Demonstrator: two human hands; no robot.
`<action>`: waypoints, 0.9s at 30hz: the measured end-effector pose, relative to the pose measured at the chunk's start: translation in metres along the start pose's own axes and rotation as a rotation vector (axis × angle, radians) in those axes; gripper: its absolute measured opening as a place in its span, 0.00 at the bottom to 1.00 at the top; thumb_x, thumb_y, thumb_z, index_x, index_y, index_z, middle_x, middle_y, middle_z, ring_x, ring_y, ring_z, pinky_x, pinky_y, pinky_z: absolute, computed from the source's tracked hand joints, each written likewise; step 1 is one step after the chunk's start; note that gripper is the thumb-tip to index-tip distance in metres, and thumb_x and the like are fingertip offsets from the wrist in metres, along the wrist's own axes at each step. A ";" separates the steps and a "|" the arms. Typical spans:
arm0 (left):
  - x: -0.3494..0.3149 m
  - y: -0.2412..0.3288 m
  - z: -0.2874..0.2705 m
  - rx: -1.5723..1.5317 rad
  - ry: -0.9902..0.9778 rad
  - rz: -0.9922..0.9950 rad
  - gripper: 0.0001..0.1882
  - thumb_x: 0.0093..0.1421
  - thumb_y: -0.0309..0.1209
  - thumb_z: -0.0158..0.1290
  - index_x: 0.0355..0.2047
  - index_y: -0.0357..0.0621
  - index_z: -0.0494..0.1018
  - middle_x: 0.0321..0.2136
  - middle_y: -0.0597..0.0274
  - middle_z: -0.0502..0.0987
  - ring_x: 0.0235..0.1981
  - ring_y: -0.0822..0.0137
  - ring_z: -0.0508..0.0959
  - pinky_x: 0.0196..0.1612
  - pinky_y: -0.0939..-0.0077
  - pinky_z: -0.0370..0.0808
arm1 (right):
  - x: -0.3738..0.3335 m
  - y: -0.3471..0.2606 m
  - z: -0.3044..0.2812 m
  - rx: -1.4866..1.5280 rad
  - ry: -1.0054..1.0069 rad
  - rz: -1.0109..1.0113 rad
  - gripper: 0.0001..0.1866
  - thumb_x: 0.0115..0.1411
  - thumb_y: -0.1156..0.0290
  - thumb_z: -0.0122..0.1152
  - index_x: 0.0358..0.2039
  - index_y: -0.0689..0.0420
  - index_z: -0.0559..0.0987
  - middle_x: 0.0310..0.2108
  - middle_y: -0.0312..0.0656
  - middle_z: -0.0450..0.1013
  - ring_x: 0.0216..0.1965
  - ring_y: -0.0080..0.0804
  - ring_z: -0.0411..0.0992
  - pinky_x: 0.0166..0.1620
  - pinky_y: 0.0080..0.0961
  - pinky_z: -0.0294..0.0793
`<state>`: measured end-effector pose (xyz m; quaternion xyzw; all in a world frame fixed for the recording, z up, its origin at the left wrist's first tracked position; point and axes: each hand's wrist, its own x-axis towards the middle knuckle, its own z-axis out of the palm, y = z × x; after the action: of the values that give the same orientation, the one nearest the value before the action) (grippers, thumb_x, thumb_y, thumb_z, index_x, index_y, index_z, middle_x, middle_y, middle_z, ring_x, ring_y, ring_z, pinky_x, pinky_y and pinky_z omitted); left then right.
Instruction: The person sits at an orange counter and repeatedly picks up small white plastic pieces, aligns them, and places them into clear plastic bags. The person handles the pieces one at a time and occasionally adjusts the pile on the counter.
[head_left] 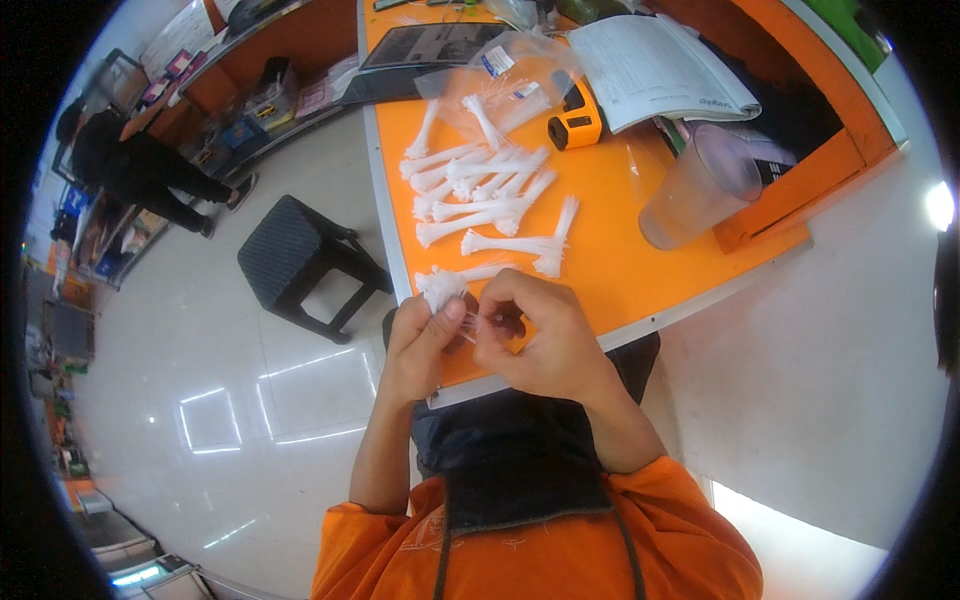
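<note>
At the near edge of the orange table, my left hand is closed around a bundle of white cable ties, their heads clustered above my thumb. My right hand is beside it, fingers curled in a pinch at the thin tails of the ties. Whether it grips the tails or a separate tie cannot be made out. Just beyond my hands lies a heap of white cable-tie bundles, several of them gathered at one end and fanned at the other.
Behind the heap are a clear plastic bag, a dark laptop-like device and a yellow-black tool. An open booklet and a translucent cup stand at right. A black stool is left of the table; a person stands farther off.
</note>
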<state>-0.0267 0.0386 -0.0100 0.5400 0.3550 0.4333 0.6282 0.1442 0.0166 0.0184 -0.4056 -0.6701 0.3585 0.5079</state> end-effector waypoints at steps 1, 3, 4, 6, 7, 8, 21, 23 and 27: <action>0.000 -0.001 0.000 -0.034 0.020 -0.016 0.15 0.66 0.41 0.48 0.35 0.41 0.75 0.23 0.71 0.71 0.24 0.79 0.67 0.27 0.84 0.61 | 0.000 -0.001 0.000 0.000 -0.015 -0.013 0.09 0.51 0.78 0.64 0.30 0.58 0.72 0.25 0.36 0.70 0.25 0.22 0.68 0.30 0.18 0.69; -0.001 -0.002 -0.002 -0.048 0.032 -0.059 0.15 0.65 0.41 0.49 0.35 0.41 0.75 0.24 0.71 0.71 0.24 0.78 0.67 0.27 0.84 0.61 | 0.001 -0.001 0.000 0.002 -0.045 -0.038 0.10 0.51 0.77 0.65 0.30 0.58 0.71 0.25 0.36 0.70 0.25 0.22 0.67 0.31 0.18 0.69; -0.001 -0.001 -0.004 -0.055 0.039 -0.080 0.15 0.65 0.41 0.49 0.35 0.41 0.75 0.24 0.71 0.72 0.24 0.78 0.67 0.27 0.84 0.60 | 0.001 0.000 0.000 0.025 -0.022 -0.024 0.09 0.51 0.78 0.64 0.31 0.58 0.72 0.25 0.36 0.70 0.25 0.22 0.67 0.31 0.18 0.69; -0.003 0.000 -0.008 -0.012 0.014 -0.116 0.15 0.64 0.41 0.49 0.36 0.41 0.75 0.24 0.71 0.72 0.23 0.78 0.67 0.27 0.84 0.60 | 0.003 0.003 0.000 0.070 0.029 0.002 0.09 0.52 0.78 0.64 0.32 0.59 0.73 0.26 0.36 0.71 0.25 0.22 0.67 0.31 0.18 0.68; -0.003 0.001 -0.009 0.010 0.002 -0.134 0.15 0.64 0.41 0.49 0.36 0.41 0.75 0.24 0.71 0.72 0.23 0.79 0.67 0.27 0.84 0.60 | 0.004 0.005 0.001 0.134 0.063 0.005 0.09 0.53 0.78 0.64 0.34 0.59 0.74 0.28 0.37 0.72 0.26 0.22 0.69 0.32 0.17 0.69; -0.003 0.002 -0.008 0.010 0.013 -0.135 0.15 0.64 0.41 0.49 0.36 0.41 0.75 0.24 0.71 0.72 0.23 0.79 0.67 0.26 0.84 0.60 | 0.006 0.007 0.002 0.199 0.096 0.006 0.09 0.54 0.79 0.64 0.36 0.60 0.75 0.29 0.37 0.73 0.28 0.22 0.70 0.33 0.17 0.70; -0.002 0.002 -0.004 0.042 -0.011 -0.051 0.18 0.64 0.45 0.50 0.39 0.42 0.76 0.28 0.68 0.74 0.25 0.79 0.69 0.26 0.86 0.61 | 0.009 0.014 -0.003 0.405 0.057 0.132 0.10 0.57 0.81 0.64 0.40 0.64 0.80 0.38 0.43 0.77 0.39 0.27 0.77 0.44 0.20 0.78; -0.002 0.003 -0.003 0.059 -0.010 -0.044 0.18 0.64 0.45 0.50 0.39 0.42 0.76 0.28 0.68 0.75 0.25 0.79 0.69 0.26 0.86 0.61 | 0.009 0.014 -0.004 0.447 0.038 0.161 0.08 0.57 0.78 0.64 0.38 0.64 0.79 0.36 0.42 0.77 0.38 0.28 0.77 0.44 0.22 0.77; -0.002 0.004 -0.004 0.059 -0.019 -0.056 0.18 0.64 0.44 0.50 0.37 0.42 0.76 0.26 0.69 0.74 0.24 0.79 0.69 0.26 0.86 0.60 | 0.009 0.017 -0.010 0.445 -0.029 0.214 0.07 0.57 0.77 0.65 0.36 0.64 0.79 0.35 0.42 0.76 0.38 0.27 0.77 0.45 0.22 0.77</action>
<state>-0.0321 0.0384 -0.0069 0.5525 0.3766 0.3997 0.6271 0.1551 0.0324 0.0092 -0.3472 -0.5351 0.5549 0.5340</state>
